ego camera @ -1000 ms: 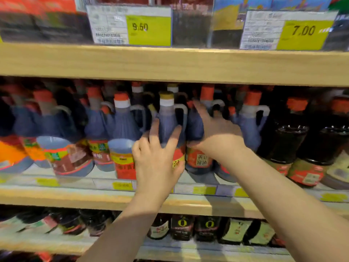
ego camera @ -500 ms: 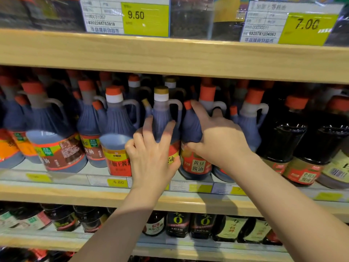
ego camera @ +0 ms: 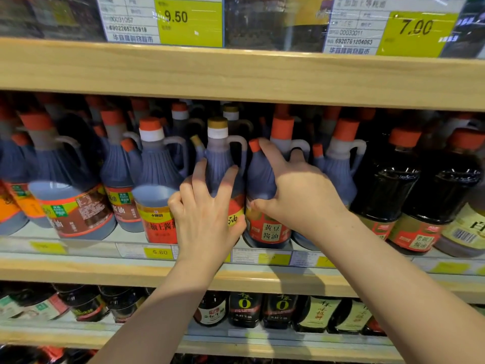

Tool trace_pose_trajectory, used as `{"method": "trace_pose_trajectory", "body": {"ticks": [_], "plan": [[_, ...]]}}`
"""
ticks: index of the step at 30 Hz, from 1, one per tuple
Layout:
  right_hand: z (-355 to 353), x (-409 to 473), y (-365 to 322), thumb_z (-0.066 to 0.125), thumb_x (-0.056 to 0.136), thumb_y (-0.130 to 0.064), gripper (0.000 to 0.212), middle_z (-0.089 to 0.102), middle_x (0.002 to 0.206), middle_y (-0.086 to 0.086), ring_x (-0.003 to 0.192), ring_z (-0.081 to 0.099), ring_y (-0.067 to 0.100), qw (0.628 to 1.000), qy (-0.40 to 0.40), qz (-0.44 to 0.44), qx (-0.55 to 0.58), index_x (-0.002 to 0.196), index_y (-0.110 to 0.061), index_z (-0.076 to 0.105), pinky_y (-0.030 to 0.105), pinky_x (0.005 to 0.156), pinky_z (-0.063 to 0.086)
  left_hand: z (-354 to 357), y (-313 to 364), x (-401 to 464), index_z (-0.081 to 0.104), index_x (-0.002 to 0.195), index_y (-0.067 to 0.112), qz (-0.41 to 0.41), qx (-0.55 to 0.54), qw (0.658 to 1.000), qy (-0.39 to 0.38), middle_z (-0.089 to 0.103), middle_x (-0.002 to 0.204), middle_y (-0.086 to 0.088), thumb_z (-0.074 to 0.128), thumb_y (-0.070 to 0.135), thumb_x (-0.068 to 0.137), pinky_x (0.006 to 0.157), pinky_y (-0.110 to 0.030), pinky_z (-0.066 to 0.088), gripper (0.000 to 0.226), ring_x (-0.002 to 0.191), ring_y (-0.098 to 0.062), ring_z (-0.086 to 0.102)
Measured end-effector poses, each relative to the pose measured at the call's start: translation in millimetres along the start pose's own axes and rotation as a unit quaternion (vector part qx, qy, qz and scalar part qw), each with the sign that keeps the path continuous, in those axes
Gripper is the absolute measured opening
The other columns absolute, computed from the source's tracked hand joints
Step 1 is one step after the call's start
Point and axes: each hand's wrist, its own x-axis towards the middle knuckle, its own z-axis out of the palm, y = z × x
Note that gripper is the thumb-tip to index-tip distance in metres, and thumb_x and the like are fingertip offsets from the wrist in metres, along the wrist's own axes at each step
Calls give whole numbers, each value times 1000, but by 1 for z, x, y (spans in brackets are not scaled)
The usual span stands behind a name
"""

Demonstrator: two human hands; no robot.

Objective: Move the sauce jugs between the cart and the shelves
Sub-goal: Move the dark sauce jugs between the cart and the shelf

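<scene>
A row of dark sauce jugs with handles stands on the middle wooden shelf (ego camera: pixel 78 274). My left hand (ego camera: pixel 207 214) wraps the front of the gold-capped jug (ego camera: pixel 219 153), fingers spread up its ribbed body. My right hand (ego camera: pixel 296 195) grips the shoulder of the red-capped jug (ego camera: pixel 262 174) right beside it, whose red label faces me. Both jugs stand upright on the shelf. The cart is out of view.
More red-capped jugs (ego camera: pixel 154 164) fill the shelf to the left; squat dark bottles (ego camera: pixel 391 190) stand at the right. The upper shelf board (ego camera: pixel 236 72) hangs low over the caps, with price tags (ego camera: pixel 189 19) above. Small bottles (ego camera: pixel 245 308) line the shelf below.
The view has shifted slightly, so the shelf sits a bit higher in frame. Both hands stay on the same two jugs, which have hardly moved.
</scene>
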Motion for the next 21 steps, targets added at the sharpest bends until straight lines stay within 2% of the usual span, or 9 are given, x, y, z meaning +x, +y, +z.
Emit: {"method": "trace_pose_trajectory", "body": {"ticks": [3,6,8,10,12,14,17,21], "plan": [[-2,-2,-2,60,81,-42,84,45,121,16,81,61,35,1000,-7,6,29,147,-33,9,29,59,37,-3,1,-1,44,133,26,-2,-17,1000,-9,40,138,-22,79,44,57,76,-43,32,85,103,-35,42],[-7,-10,-8,67,75,-47,98,37,135,14,89,63,31,999,-18,8,40,146,-41,0,27,59,37,-8,-1,-4,45,133,26,5,-55,998,13,33,142,-20,76,42,60,82,-43,27,82,112,-34,38],[-16,-24,-5,70,72,-47,93,40,136,12,86,65,31,998,14,1,64,144,-40,11,28,56,42,-12,0,-6,46,132,26,19,-93,994,49,27,144,-16,70,40,65,89,-42,25,73,118,-33,34],[-27,-43,11,70,72,-43,72,52,117,7,75,64,32,994,95,-2,60,133,-30,34,33,49,48,-15,10,-4,48,130,26,57,-145,985,73,25,144,-14,66,36,70,96,-43,29,64,121,-34,32],[-31,-54,38,68,70,-43,61,49,110,6,74,62,36,990,129,37,49,123,-27,42,38,49,51,-14,25,3,51,129,24,110,-178,975,73,25,146,-13,67,34,74,97,-41,34,58,123,-34,32],[-28,-55,60,71,68,-45,73,45,127,6,87,62,41,992,72,99,41,131,-35,36,43,62,53,-10,43,7,54,130,23,145,-181,972,45,29,148,-15,73,33,72,98,-43,39,61,129,-36,30],[-15,-46,71,72,69,-51,92,31,149,4,102,61,40,995,14,95,-1,139,-49,13,42,72,52,2,59,5,53,132,22,141,-156,978,-2,26,153,-15,83,31,63,101,-53,38,77,139,-43,20],[0,-41,76,73,69,-45,96,32,149,7,98,61,43,997,29,78,6,140,-49,8,42,69,51,13,61,1,52,132,24,126,-148,981,10,22,154,-13,82,27,61,102,-55,35,77,138,-47,19]]}}
